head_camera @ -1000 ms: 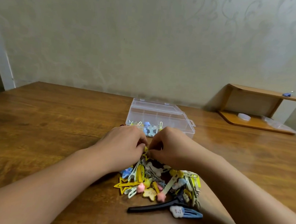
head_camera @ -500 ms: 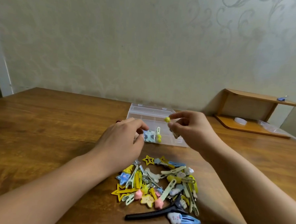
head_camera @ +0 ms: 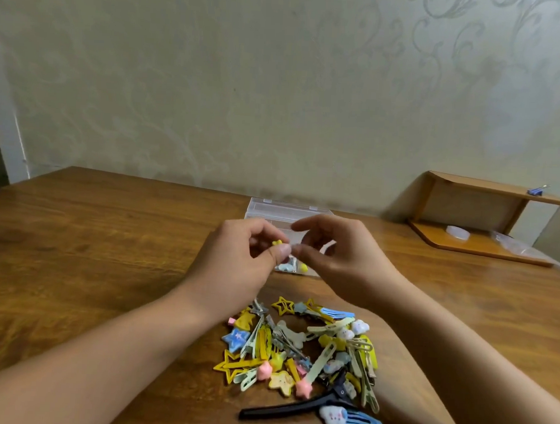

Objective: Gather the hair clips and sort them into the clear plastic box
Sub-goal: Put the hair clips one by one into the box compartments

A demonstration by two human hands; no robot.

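Observation:
The clear plastic box (head_camera: 287, 209) stands open on the wooden table (head_camera: 92, 234), mostly hidden behind my hands; a few clips (head_camera: 289, 267) show inside its near compartment. Just above the box, my left hand (head_camera: 237, 264) pinches a small yellow-tipped hair clip (head_camera: 277, 243) between thumb and fingers. My right hand (head_camera: 344, 257) meets it from the right, its thumb and forefinger pinching the clip's other end. A pile of several coloured hair clips (head_camera: 297, 345) lies nearer to me, between my forearms.
A long black clip (head_camera: 288, 408) and a blue clip with a white cloud (head_camera: 349, 418) lie at the pile's near edge. A low wooden shelf (head_camera: 486, 219) stands at the back right against the wall.
Both hands rose from the pile to the box. The right hand carried the yellow-tipped clip up, and now both hands pinch it together over the box.

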